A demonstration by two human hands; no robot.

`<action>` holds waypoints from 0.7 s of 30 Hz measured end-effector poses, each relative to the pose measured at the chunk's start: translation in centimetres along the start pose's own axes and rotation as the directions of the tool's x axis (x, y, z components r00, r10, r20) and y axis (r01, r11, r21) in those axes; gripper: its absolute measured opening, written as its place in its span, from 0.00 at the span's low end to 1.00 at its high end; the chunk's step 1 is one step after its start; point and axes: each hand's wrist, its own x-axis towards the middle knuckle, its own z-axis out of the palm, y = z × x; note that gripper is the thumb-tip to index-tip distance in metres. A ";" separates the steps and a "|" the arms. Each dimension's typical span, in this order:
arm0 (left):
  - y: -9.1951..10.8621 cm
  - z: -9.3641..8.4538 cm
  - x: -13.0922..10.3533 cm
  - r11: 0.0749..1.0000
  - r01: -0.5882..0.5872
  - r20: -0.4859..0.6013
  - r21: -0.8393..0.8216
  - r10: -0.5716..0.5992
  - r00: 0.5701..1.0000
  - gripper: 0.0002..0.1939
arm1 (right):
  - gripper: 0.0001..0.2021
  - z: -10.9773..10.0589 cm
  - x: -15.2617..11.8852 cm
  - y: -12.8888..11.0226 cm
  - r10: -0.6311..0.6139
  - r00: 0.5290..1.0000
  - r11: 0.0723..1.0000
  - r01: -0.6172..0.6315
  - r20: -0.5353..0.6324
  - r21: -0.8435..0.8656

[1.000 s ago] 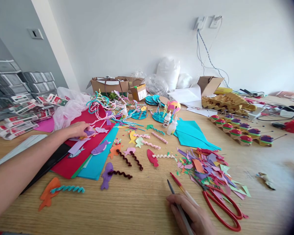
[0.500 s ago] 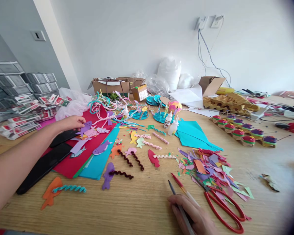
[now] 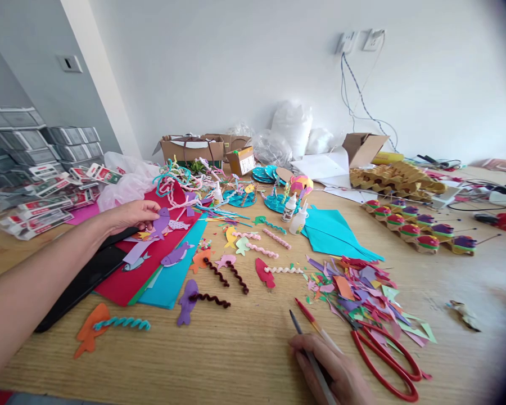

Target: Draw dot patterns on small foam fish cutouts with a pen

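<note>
My left hand [image 3: 137,215] reaches over the pile at the left and pinches a purple paper fish [image 3: 161,223] above red paper [image 3: 118,279]. Another purple fish [image 3: 177,254] lies just right of it. My right hand [image 3: 326,360], at the bottom, is closed round a dark pen [image 3: 307,349]; a red-tipped pen [image 3: 316,322] also passes by its fingers. Red-handled scissors [image 3: 388,360] lie right of that hand. Several paper fish with twisted pipe cleaners rest mid-table, among them an orange one [image 3: 91,329] and a purple one [image 3: 188,301].
Paper scraps [image 3: 358,287] are heaped beside the scissors. Behind stand two glue bottles [image 3: 297,220] near blue sheets [image 3: 337,232]. Painted egg-carton pieces [image 3: 417,228] sit at the right, cardboard boxes [image 3: 191,149] at the back, packaged boxes [image 3: 46,208] at the left.
My left hand has moved a little to the right, and the purple fish in it is now raised and turned more upright. My right hand has hardly moved.
</note>
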 end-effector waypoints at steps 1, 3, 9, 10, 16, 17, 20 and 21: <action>0.3 0.1 0.0 1.000 0.015 0.037 0.010 -0.015 0.999 0.12 | 0.08 0.0 0.0 0.0 -0.006 1.000 1.000 0.006 0.009 -0.003; 0.8 0.3 0.0 0.999 0.035 0.102 0.034 -0.039 0.994 0.12 | 0.08 0.0 -0.1 0.1 0.000 1.000 1.000 0.000 0.000 -0.005; 1.8 1.3 0.1 0.996 -0.018 0.182 0.089 0.001 0.983 0.11 | 0.08 0.6 -0.3 0.4 -0.009 0.999 1.000 0.009 -0.054 0.002; 1.9 1.4 0.2 0.995 -0.031 0.191 0.098 0.011 0.981 0.11 | 0.07 0.7 -0.3 0.4 -0.016 0.998 1.000 0.016 -0.064 0.002; 2.4 2.5 0.8 0.976 -0.100 0.283 0.195 0.041 0.958 0.10 | 0.07 1.2 -0.6 1.0 0.002 0.997 1.000 -0.002 -0.080 0.000; 2.4 2.8 0.9 0.968 -0.112 0.311 0.223 0.039 0.950 0.11 | 0.07 1.2 -0.7 1.0 0.006 0.997 1.000 -0.006 -0.075 -0.001; 2.4 3.6 0.9 0.936 -0.149 0.387 0.318 0.016 0.922 0.12 | 0.08 1.1 -0.7 1.0 0.017 0.998 1.000 -0.017 -0.052 0.001; 2.3 3.9 1.0 0.923 -0.160 0.408 0.350 0.004 0.913 0.11 | 0.08 1.1 -0.7 1.0 0.026 0.999 1.000 -0.026 -0.043 0.001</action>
